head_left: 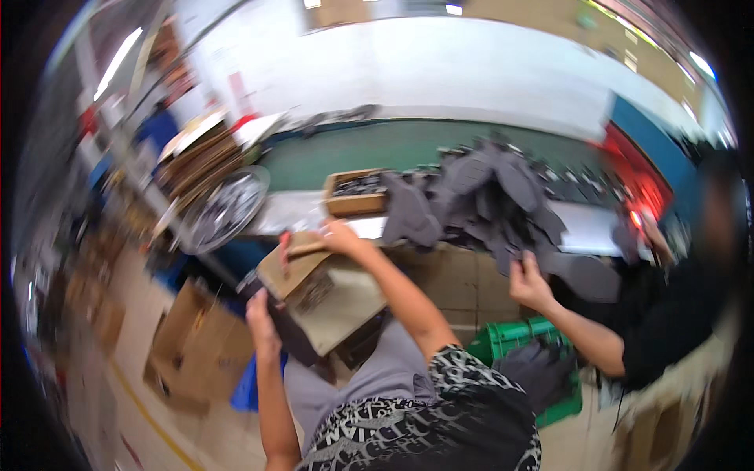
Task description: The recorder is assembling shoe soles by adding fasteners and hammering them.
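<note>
Both hands hold an open brown cardboard box (318, 294) on the lap: the left hand (261, 314) grips its lower left edge with fingers curled, and the right hand (339, 235) presses on its top flap. Beyond the right hand lies a heap of dark grey fabric pieces (487, 196), where another person's hand (530, 284) pinches one piece.

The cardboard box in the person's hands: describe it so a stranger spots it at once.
Start at the pile of grey fabric pieces on the worktable; look lower left. The brown cardboard box is tilted on the lap, left hand below, right hand on its open flap.
</note>
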